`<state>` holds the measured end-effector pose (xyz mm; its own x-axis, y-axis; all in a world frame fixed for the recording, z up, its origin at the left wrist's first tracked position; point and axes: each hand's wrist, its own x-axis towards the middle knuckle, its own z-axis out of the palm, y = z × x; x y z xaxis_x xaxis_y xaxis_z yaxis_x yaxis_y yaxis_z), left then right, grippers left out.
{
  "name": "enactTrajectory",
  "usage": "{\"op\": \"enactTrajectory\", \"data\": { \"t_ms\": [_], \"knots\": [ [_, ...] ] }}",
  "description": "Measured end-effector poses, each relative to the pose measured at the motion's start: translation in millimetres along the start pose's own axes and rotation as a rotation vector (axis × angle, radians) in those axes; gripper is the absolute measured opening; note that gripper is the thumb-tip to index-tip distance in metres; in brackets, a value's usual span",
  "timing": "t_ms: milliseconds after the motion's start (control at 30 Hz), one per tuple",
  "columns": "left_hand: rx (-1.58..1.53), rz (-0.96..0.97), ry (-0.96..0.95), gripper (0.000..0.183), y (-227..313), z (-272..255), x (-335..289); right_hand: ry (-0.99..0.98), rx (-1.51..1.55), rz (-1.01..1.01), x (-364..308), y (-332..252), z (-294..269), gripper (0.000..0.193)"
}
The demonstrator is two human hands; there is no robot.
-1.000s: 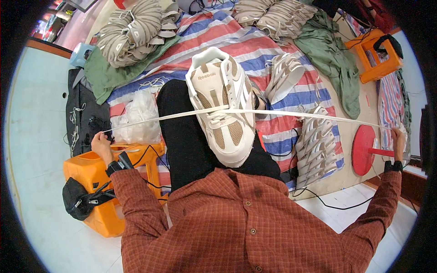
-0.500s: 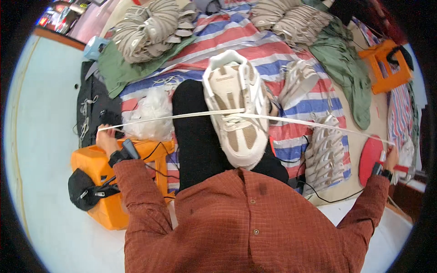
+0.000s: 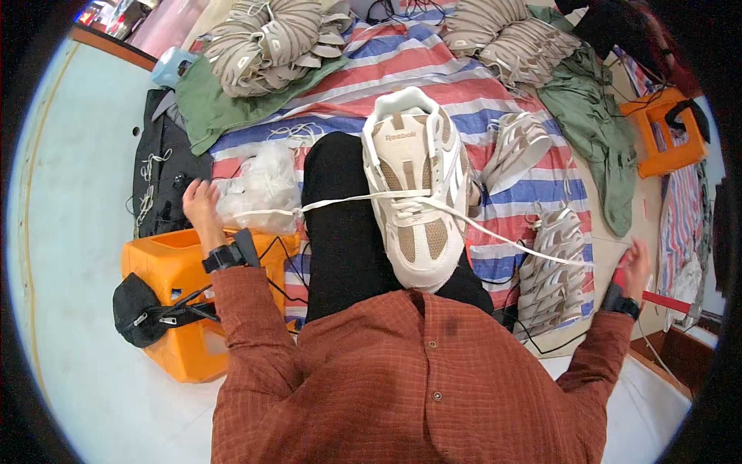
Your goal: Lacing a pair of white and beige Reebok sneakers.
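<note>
A white and beige sneaker (image 3: 417, 197) rests across my black-trousered legs, toe toward me. A flat white shoelace (image 3: 348, 201) runs through its lower eyelets, with one loose end stretching out to each side. The left end drops over a clear plastic bag, short of my left hand (image 3: 202, 207), which is raised with fingers parted and nothing seen in it. On the other side the right end hangs in the air, apart from my right hand (image 3: 635, 267). That hand's fingers are loosely spread and look free of the lace.
Striped sheeting (image 3: 417, 58) covers the floor, bearing bundled shoe uppers (image 3: 267, 46), more uppers (image 3: 553, 263) and a plastic bag (image 3: 263, 182) of white laces. An orange stool (image 3: 174, 255) with a black pouch (image 3: 139, 309) stands left; another orange stool (image 3: 661, 131) is far right.
Both hands have let go of the lace ends and moved inward. The lace, pulled taut before, is now slack and its ends are falling. The sneaker has stayed on my legs.
</note>
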<state>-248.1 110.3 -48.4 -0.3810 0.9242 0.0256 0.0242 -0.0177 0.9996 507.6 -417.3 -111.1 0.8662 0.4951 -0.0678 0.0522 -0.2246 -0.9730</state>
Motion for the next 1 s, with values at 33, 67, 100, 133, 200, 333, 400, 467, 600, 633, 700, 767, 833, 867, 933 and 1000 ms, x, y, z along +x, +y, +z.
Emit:
{"op": "enactTrajectory", "data": {
  "t_ms": [33, 67, 100, 133, 200, 333, 400, 467, 600, 633, 700, 767, 833, 867, 933, 1000],
  "knots": [
    [-0.008, -0.017, -0.172, 0.034, 2.5, 30.1, -18.5, 0.028, 0.264, 0.142, -0.7, -19.9, 33.6, 0.046],
    [-0.019, 0.018, -0.286, 0.031, 7.9, 47.4, -36.2, 0.011, 0.140, 0.110, -26.0, -71.4, 124.9, 0.041],
    [-0.018, 0.043, -0.368, 0.025, 12.1, 74.7, -59.9, -0.115, 0.140, 0.045, -46.0, -98.4, 171.7, 0.040],
    [-0.024, 0.067, -0.535, 0.019, 15.4, 95.9, -81.5, -0.199, 0.029, 0.103, -53.4, -114.6, 207.0, 0.035],
    [-0.073, 0.014, -0.748, 0.016, 32.6, 133.1, -136.7, -0.467, -0.042, 0.041, -90.0, -156.8, 284.1, 0.021],
    [0.421, 0.301, -0.879, 0.012, 44.6, 151.1, -189.8, -0.840, -0.081, -0.083, -137.6, -192.4, 370.8, 0.016],
    [0.494, 0.241, -0.924, 0.013, 45.7, 150.7, -193.2, -0.874, -0.121, -0.099, -141.6, -193.5, 384.3, 0.016],
    [0.521, 0.454, -0.873, 0.012, 46.8, 149.1, -195.4, -0.817, -0.170, -0.138, -139.9, -183.9, 392.7, 0.015],
    [0.433, 0.785, -0.782, 0.011, 68.8, 164.5, -201.9, -0.865, -0.136, -0.052, -140.4, -185.2, 398.1, 0.014],
    [0.392, 0.894, -0.767, 0.012, 70.8, 171.9, -204.4, -0.886, -0.090, 0.028, -140.8, -186.4, 399.1, 0.012],
    [0.439, 1.017, -0.757, 0.017, 68.3, 183.9, -206.6, -0.913, -0.045, 0.102, -140.5, -188.2, 401.6, 0.010],
    [0.472, 1.179, -0.800, 0.022, 61.5, 192.3, -207.7, -0.923, -0.038, 0.118, -139.5, -188.5, 400.6, 0.011],
    [0.484, 1.179, -0.839, 0.022, 53.1, 197.8, -206.9, -0.925, -0.046, 0.109, -139.6, -189.0, 400.1, 0.011],
    [0.466, 1.129, -0.882, 0.021, 53.0, 200.0, -208.3, -0.920, -0.050, 0.102, -139.0, -188.6, 399.3, 0.012],
    [0.446, 1.079, -0.925, 0.019, 49.5, 206.4, -211.9, -0.872, -0.125, -0.005, -135.6, -178.2, 401.3, 0.013],
    [0.472, 1.092, -0.903, 0.015, 40.3, 212.7, -213.0, -0.832, -0.192, -0.114, -137.5, -180.6, 406.8, 0.015]
  ]
}}
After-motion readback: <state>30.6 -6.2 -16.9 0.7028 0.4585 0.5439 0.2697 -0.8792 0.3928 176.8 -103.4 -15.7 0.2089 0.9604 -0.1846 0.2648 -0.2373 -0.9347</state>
